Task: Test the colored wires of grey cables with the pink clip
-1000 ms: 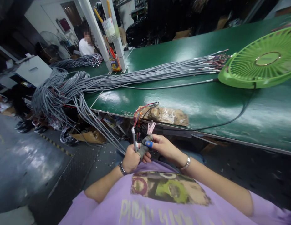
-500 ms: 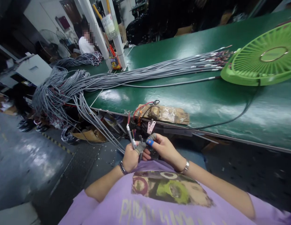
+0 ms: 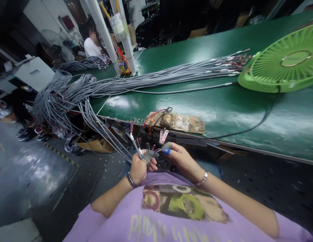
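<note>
My left hand [image 3: 140,166] is closed round the ends of a few grey cables [image 3: 134,144], whose stripped coloured wires stick up above the fist. A grey cot covers its thumb. My right hand [image 3: 180,158] sits close beside it, thumb and forefinger pinched together on thin wire ends [image 3: 152,148] between the two hands; a blue and grey cot covers the thumb tip. Both hands hover in front of my purple shirt, just below the near edge of the green bench [image 3: 197,101].
A thick bundle of grey cables [image 3: 151,79] runs across the bench and spills off its left end [image 3: 58,101]. A green fan [image 3: 285,64] lies at the right. A taped jig with a pink clip [image 3: 176,122] sits on the bench edge. Another person [image 3: 92,43] sits far back.
The cable end in my left hand has tilted left and risen, showing its stripped wires. My right hand's fingers have shifted slightly up toward the wire ends.
</note>
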A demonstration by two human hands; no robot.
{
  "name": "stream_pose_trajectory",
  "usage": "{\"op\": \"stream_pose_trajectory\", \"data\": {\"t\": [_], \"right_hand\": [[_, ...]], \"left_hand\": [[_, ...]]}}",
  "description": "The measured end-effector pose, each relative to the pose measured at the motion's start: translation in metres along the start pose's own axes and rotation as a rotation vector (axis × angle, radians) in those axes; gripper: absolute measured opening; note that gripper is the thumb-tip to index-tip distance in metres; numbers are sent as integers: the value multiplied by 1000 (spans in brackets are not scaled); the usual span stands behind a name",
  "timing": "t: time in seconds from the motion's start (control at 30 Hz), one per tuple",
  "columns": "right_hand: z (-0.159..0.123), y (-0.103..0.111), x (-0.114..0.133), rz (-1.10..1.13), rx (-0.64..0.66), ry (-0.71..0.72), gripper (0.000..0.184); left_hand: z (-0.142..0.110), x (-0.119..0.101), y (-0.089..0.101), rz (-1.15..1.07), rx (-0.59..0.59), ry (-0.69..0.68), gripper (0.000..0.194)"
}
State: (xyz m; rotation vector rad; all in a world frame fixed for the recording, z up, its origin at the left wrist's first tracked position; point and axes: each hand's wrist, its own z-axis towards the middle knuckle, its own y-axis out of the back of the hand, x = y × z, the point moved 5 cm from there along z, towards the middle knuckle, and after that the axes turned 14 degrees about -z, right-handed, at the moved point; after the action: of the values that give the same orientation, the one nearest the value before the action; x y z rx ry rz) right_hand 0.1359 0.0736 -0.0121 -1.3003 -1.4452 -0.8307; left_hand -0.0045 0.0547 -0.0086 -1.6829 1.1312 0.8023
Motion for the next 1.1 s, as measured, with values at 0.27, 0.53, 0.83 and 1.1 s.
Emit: {"op": "stream_pose_trajectory", "data": {"t": [0.27, 0.53, 0.83, 1.1], "right_hand": [[1, -9, 13, -84, 89, 21, 45], [4, -11, 6, -67, 135, 23, 48], [3, -17, -7, 64, 127, -102, 50], [-2, -12, -4, -19, 101, 5, 46]], "left_hand": [[-1, 6, -2, 100, 109, 0, 54], [-3, 6, -3, 72, 115, 44, 55], [-5, 9, -4, 39, 221, 92, 51], [-5, 9, 2, 123, 146, 24, 51]]}}
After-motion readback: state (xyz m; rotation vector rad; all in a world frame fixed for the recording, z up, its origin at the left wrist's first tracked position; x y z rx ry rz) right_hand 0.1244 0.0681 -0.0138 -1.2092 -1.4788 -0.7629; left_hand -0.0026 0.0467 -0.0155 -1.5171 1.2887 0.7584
